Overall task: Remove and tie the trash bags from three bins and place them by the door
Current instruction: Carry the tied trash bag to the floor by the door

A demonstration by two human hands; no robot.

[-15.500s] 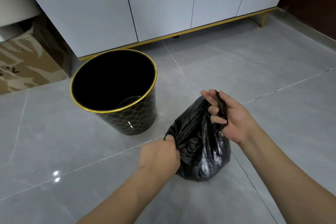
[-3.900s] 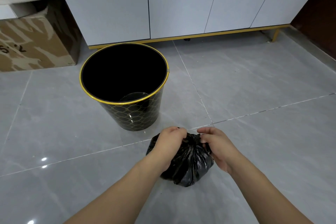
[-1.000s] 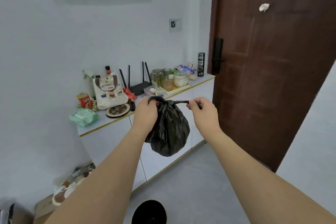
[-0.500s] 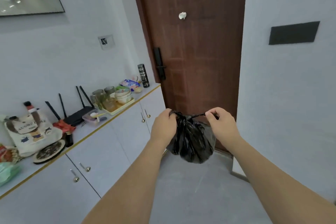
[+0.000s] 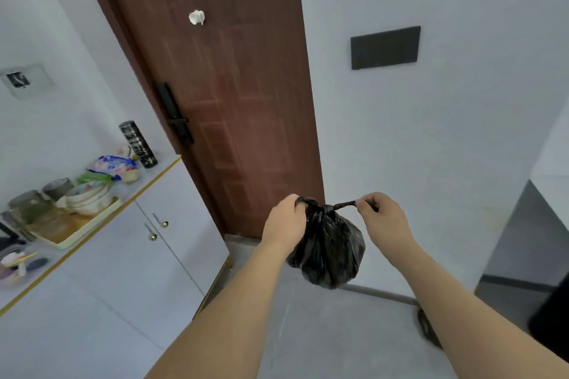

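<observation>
A small black trash bag (image 5: 329, 251) hangs in the air in front of me, knotted at its top. My left hand (image 5: 284, 221) grips one twisted end of the knot, and my right hand (image 5: 381, 217) pinches the other end, pulled out to the right. The brown door (image 5: 221, 86) stands straight behind the bag, shut, with a black lock handle (image 5: 175, 117) on its left side. No bin is in view.
A white cabinet (image 5: 129, 258) with a gold trim runs along the left wall, carrying a tray of bowls (image 5: 83, 209), jars and a dark bottle (image 5: 138, 144). A white wall with a dark panel (image 5: 385, 48) is to the right. Grey tiled floor (image 5: 323, 332) lies below.
My view has swung further right and closer to the door; the bin and cabinet clutter have slid out to the left. Both hands keep hold of the bag's knotted ends.
</observation>
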